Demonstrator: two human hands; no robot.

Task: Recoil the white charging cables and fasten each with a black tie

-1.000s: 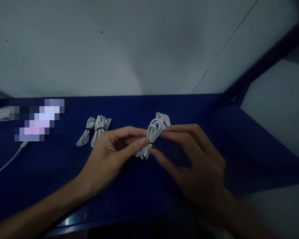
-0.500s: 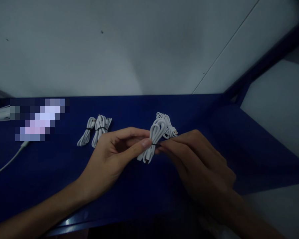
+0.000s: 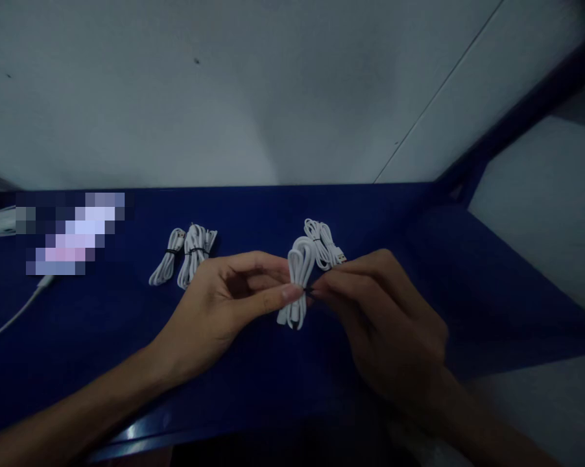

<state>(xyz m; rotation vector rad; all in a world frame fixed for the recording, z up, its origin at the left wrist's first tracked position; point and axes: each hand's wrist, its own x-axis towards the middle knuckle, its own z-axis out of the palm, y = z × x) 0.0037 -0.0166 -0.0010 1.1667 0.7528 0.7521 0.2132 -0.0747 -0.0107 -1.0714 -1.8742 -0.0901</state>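
A coiled white USB cable (image 3: 301,254) is pinched at its middle between the thumb and fingers of my left hand (image 3: 214,301). Its loops point up and its plug ends hang below. My right hand (image 3: 384,311) is closed at the fingertips on a thin black tie (image 3: 309,290) at the cable's waist. Just behind, on the blue table (image 3: 253,217), lies another white cable bundle (image 3: 324,245) with a USB plug showing. Left of my hands rest further tied white cable bundles (image 3: 195,250), partly hidden by my left hand, and a separate bundle (image 3: 166,258).
At the far left lies a blurred-out lit device (image 3: 78,237) with a white cord (image 3: 17,318) running from it. Beside it is a white rounded object (image 3: 0,222). A pale wall (image 3: 224,117) rises behind the table, and a blue frame (image 3: 511,143) stands on the right.
The held cable has turned more upright and sunk slightly. My right hand has shifted a little left, its fingertips still at the black tie. The bundles on the table stay put.
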